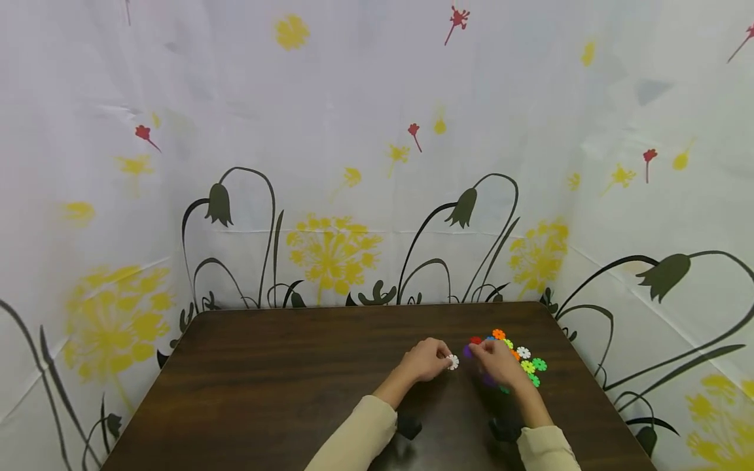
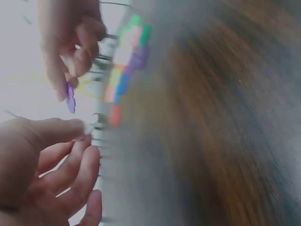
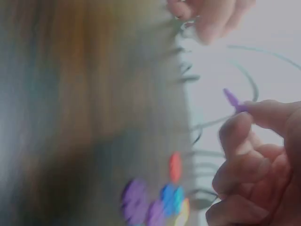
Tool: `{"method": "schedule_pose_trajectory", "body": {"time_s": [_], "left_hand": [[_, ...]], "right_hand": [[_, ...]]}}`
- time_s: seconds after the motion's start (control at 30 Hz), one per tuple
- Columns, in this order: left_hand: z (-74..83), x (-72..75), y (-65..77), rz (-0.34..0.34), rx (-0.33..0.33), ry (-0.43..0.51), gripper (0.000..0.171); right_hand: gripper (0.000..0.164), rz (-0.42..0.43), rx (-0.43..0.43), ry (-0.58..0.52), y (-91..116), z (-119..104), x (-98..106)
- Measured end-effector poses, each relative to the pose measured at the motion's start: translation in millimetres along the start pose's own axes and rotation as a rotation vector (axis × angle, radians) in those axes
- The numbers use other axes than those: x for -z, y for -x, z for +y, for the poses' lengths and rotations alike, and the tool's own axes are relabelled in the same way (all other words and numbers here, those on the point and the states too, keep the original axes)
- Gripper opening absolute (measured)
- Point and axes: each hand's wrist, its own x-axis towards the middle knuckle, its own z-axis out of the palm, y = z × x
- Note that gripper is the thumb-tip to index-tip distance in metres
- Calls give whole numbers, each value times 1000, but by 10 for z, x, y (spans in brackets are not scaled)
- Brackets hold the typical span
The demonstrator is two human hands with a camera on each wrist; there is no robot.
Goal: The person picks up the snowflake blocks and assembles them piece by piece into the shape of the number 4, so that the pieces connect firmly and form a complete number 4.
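Pinching a white flower-shaped disc (image 1: 453, 362) between the thumb and the fingertips, your left hand (image 1: 421, 360) is above the dark wooden table (image 1: 283, 379), right of its middle. The disc shows its face in the head view, while in the left wrist view it is blurred and mostly covered by your fingertips. Your other left fingers are loosely bent below it.

With your right hand (image 1: 499, 362) you pinch a purple disc (image 3: 231, 98) between the thumb and the index finger; its free part comes out toward your left hand, and the other fingers are curled toward the palm. The two discs are near each other but apart, and both are above the table surface.

Around and beneath your right hand, on the right part of the table, lie other loose discs: a red disc (image 3: 175, 167), a blue disc (image 3: 168, 200), an orange disc (image 1: 499, 334), a white one (image 1: 523, 352) and a green disc (image 1: 539, 365) among them. Your right hand hides some of these, so their exact number you cannot read.

Both your wrists come from cream sleeves (image 1: 357, 433). Behind the table hangs a white cloth (image 1: 330, 78) printed with grey, yellow and red flowers.
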Motion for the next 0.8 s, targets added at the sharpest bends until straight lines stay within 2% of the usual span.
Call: {"method": "schedule_pose_trajectory", "body": {"time_s": [0.07, 0.17, 0.3, 0.4, 0.53, 0.67, 0.8], "left_hand": [[-17, 154, 179, 71, -38, 79, 10], [-51, 394, 492, 204, -86, 146, 11], [-94, 703, 948, 383, -89, 178, 11], [-81, 847, 1229, 471, -90, 198, 11], [-48, 927, 1488, 558, -99, 196, 11], [-43, 958, 1632, 641, -97, 177, 9], [-106, 957, 1804, 649, -49, 176, 8]], "right_hand": [[40, 14, 28, -64, 16, -122, -41], [43, 16, 86, -162, 87, -350, -116], [42, -18, 157, -259, 245, -727, -253], [44, -39, 193, -308, 378, -991, -357], [46, -80, 246, -341, 508, -1281, -531], [47, -96, 286, -372, 598, -1472, -709], [47, -135, 272, -407, 685, -1537, -894]]}}
